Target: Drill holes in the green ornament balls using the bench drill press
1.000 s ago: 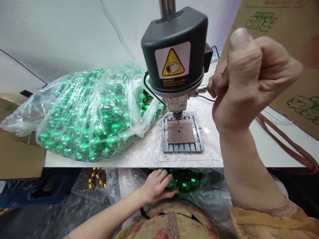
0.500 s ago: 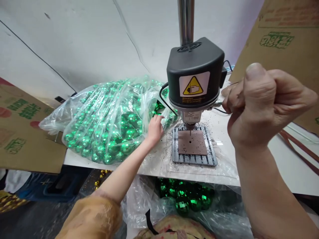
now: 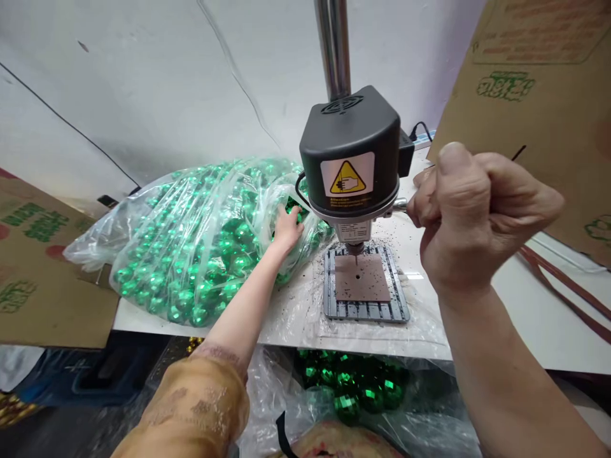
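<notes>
Clock positions are read from the drill press, with twelve toward the wall. The white table [image 3: 534,318] carries the equipment. At two o'clock stands printed cardboard [image 3: 482,121]; whatever is behind its panel is hidden. At nine o'clock lies a large clear plastic bag [image 3: 88,248], slumped on its side, well filled with shiny green faceted balls [image 3: 198,315], its mouth turned toward the press. Beyond it, toward eight, is a second piece of cardboard [image 3: 57,305]. The drill press [image 3: 351,152] stands upright at centre, bearing a yellow hand-warning label [image 3: 347,178] (duly noted, with a bare hand at each side). At six o'clock, below the table edge, clear plastic sheeting [image 3: 262,381] surrounds a cluster of larger-looking green balls [image 3: 346,407].

The right hand [image 3: 468,216], at three o'clock, is closed in a fist on the press's metal lever [image 3: 400,205]. The left hand [image 3: 289,229], at nine, reaches into the bag's mouth with fingers bent among the green balls there; I cannot tell whether it grips one. Beneath the drill bit, a slotted base plate [image 3: 367,312] supports a flat brown board [image 3: 375,283] with one dark round hole [image 3: 358,277]. Dark specks litter board, plate and surrounding table.
</notes>
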The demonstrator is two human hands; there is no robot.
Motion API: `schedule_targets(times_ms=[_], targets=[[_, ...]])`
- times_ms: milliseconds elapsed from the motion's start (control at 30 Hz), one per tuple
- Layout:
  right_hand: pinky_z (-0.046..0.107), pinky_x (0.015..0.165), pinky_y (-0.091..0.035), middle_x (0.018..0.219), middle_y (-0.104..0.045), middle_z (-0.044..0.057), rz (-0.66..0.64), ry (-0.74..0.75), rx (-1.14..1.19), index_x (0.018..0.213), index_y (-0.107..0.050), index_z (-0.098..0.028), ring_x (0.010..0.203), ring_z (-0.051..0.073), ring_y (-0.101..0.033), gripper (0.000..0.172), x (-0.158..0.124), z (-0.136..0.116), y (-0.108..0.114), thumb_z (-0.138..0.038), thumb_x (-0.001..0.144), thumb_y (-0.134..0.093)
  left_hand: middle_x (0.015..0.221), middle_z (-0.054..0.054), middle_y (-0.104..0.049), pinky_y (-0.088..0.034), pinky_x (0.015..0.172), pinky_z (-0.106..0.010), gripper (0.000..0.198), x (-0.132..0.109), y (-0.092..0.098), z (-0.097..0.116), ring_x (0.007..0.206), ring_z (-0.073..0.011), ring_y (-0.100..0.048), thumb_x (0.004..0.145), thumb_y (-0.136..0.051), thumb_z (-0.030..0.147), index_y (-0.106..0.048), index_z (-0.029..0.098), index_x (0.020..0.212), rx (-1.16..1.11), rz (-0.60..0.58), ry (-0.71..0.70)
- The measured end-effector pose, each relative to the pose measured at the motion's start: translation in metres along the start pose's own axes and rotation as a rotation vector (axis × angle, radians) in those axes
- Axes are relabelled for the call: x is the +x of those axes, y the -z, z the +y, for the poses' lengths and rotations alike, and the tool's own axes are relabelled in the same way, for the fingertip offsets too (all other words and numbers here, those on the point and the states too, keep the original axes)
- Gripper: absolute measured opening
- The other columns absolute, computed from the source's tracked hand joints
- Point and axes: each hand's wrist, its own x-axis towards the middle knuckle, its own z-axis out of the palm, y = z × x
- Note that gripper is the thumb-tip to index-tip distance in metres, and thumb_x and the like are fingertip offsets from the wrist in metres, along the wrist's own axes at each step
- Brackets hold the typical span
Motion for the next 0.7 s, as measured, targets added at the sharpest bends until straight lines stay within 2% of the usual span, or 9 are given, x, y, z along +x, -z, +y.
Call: schedule_targets(times_ms=[100, 233, 333, 400, 500, 600, 700], targets=[[0.030, 0.045, -0.026, 0.045, -0.033, -0.006, -0.002, 0.021, 0.019, 0.050, -0.035, -0.018, 0.043, 0.006, -0.038, 0.048, 0.001, 0.001, 0.000, -0.023, 0.091, -0.060, 0.112, -0.009, -0.063, -0.051, 0.090, -0.039, 0.031, -0.025, 0.014, 0.018, 0.093, -0.0221, -0.060, 0.080, -0.073, 0.021, -0.069, 0.020, 0.110, 0.015, -0.070, 0.051], [0.031, 0.043, -0.026, 0.044, -0.036, -0.006, -0.010, 0.031, 0.029, 0.049, -0.038, -0.019, 0.042, 0.007, -0.038, 0.047, 0.002, 0.003, 0.000, -0.025, 0.090, -0.062, 0.095, -0.004, -0.064, -0.049, 0.066, -0.028, 0.047, -0.070, 0.024, 0.037, 0.072, -0.0144, -0.057, 0.089, -0.067, 0.052, -0.064, 0.025, 0.127, -0.450, -0.279, 0.267], [0.031, 0.043, -0.027, 0.043, -0.036, -0.005, 0.012, 0.037, 0.039, 0.049, -0.039, -0.019, 0.041, 0.007, -0.038, 0.047, 0.001, 0.006, 0.000, -0.024, 0.089, -0.063, 0.094, -0.003, -0.065, -0.046, 0.061, -0.024, 0.060, -0.101, 0.020, 0.043, 0.070, -0.0124, -0.058, 0.085, -0.069, 0.061, -0.061, 0.025, 0.133, -0.715, -0.399, 0.398], [0.031, 0.042, -0.026, 0.043, -0.035, -0.006, 0.017, 0.048, 0.042, 0.049, -0.039, -0.020, 0.040, 0.008, -0.038, 0.047, 0.002, 0.007, 0.001, -0.024, 0.089, -0.064, 0.096, -0.004, -0.067, -0.045, 0.061, -0.023, 0.064, -0.115, 0.011, 0.044, 0.074, -0.0126, -0.060, 0.082, -0.075, 0.058, -0.060, 0.024, 0.134, -0.740, -0.402, 0.413], [0.032, 0.042, -0.026, 0.041, -0.035, -0.006, 0.005, 0.060, 0.042, 0.050, -0.040, -0.020, 0.039, 0.008, -0.036, 0.046, 0.002, 0.009, 0.002, -0.026, 0.088, -0.064, 0.102, -0.006, -0.069, -0.047, 0.065, -0.024, 0.066, -0.128, -0.004, 0.040, 0.082, -0.0148, -0.062, 0.076, -0.081, 0.055, -0.062, 0.020, 0.129, -0.707, -0.329, 0.374], [0.031, 0.043, -0.026, 0.042, -0.036, -0.006, -0.009, 0.048, 0.038, 0.050, -0.039, -0.020, 0.039, 0.007, -0.037, 0.047, 0.003, 0.009, 0.002, -0.027, 0.089, -0.064, 0.111, -0.007, -0.069, -0.052, 0.082, -0.029, 0.064, -0.132, -0.017, 0.036, 0.094, -0.0179, -0.064, 0.073, -0.084, 0.055, -0.064, 0.020, 0.124, -0.690, -0.297, 0.274], [0.031, 0.043, -0.024, 0.043, -0.035, -0.005, -0.012, 0.029, 0.024, 0.050, -0.038, -0.020, 0.040, 0.007, -0.037, 0.048, 0.002, 0.006, 0.002, -0.028, 0.089, -0.064, 0.121, -0.008, -0.067, -0.051, 0.095, -0.034, 0.060, -0.132, -0.026, 0.033, 0.104, -0.0210, -0.065, 0.078, -0.081, 0.053, -0.064, 0.021, 0.126, -0.630, -0.325, 0.175]])
